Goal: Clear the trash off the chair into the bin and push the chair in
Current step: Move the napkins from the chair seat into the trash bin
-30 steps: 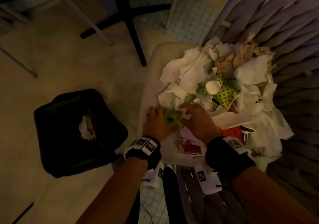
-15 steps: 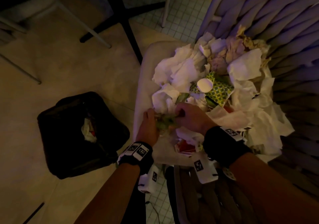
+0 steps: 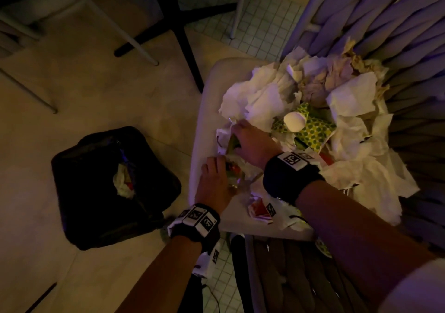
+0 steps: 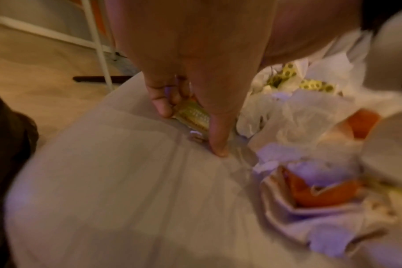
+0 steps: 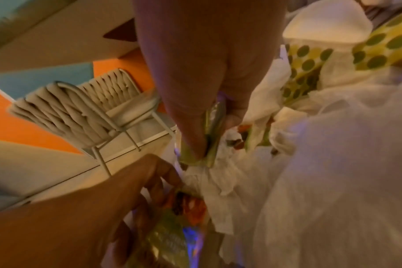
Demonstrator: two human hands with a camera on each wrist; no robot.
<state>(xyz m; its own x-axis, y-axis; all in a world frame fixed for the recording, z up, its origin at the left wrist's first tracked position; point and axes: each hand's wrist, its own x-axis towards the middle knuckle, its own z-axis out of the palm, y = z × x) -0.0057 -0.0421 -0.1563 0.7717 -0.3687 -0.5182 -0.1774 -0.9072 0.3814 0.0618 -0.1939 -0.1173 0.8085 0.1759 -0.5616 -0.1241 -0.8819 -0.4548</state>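
Note:
A heap of trash [image 3: 265,100] covers the chair's pale seat cushion [image 3: 207,110]: white napkins, green polka-dot paper [image 3: 315,132], a white cup [image 3: 294,120] and a red wrapper [image 3: 260,210]. My left hand [image 3: 216,168] is at the near left of the heap and pinches a crinkled shiny wrapper [image 4: 193,112] between thumb and fingers [image 4: 218,145]. My right hand [image 3: 240,134], just beyond it, pinches a green foil wrapper [image 5: 209,157] lying against a napkin. The black bin [image 3: 96,204] stands open on the floor to the left, with some trash inside.
The chair's woven backrest [image 3: 397,23] rises at the right behind the heap. A black table pedestal [image 3: 178,35] and pale chair legs [image 3: 134,42] stand on the floor beyond. Another woven chair [image 5: 80,112] shows in the right wrist view. Bare floor lies between bin and seat.
Both hands were together on one green piece at the seat's near edge. They have parted: the right hand has moved farther up the heap, and the left stays nearer with its wrapper.

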